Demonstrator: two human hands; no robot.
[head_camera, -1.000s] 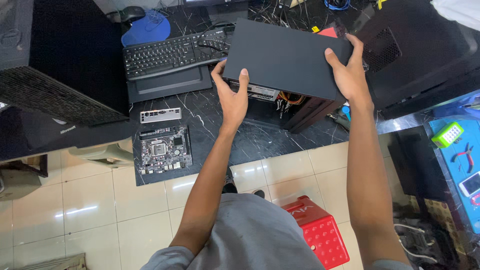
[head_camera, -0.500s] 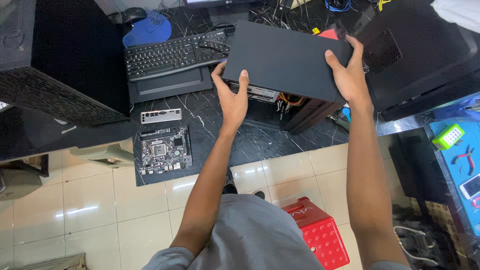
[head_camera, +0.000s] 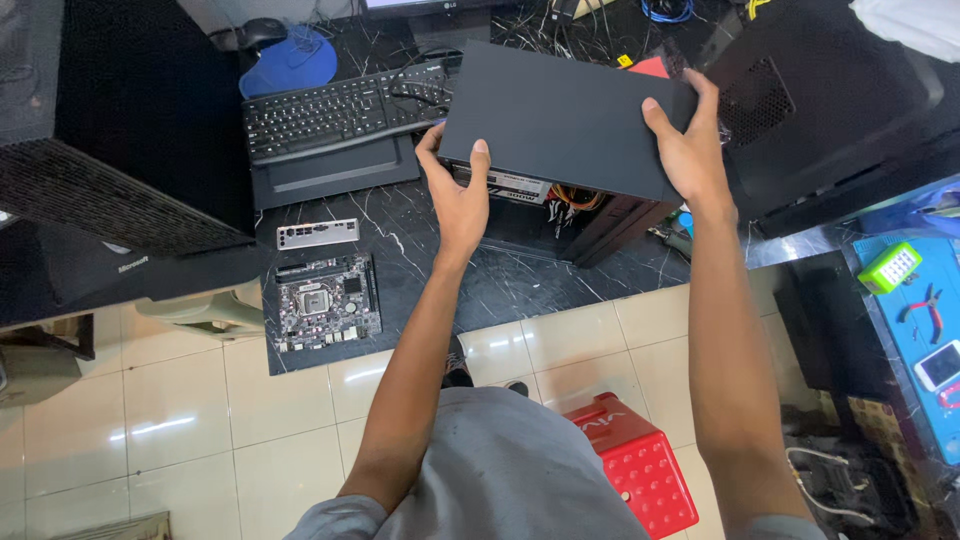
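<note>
Side panel (head_camera: 565, 115), gripped at its edges by the left hand (head_camera: 458, 195) and right hand (head_camera: 685, 150), could slip onto the open computer case (head_camera: 590, 215) at the table's front edge.

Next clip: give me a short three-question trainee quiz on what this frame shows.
1. True or false: both hands grip the flat black metal side panel.
2. Which lies nearest the table's front edge? A) black keyboard B) bare green-brown motherboard C) blue mouse pad
3. What stands on the tiled floor by the person's right leg?

Key
1. True: left hand at the near left corner, right hand at the right edge.
2. B
3. A red plastic stool.
</note>
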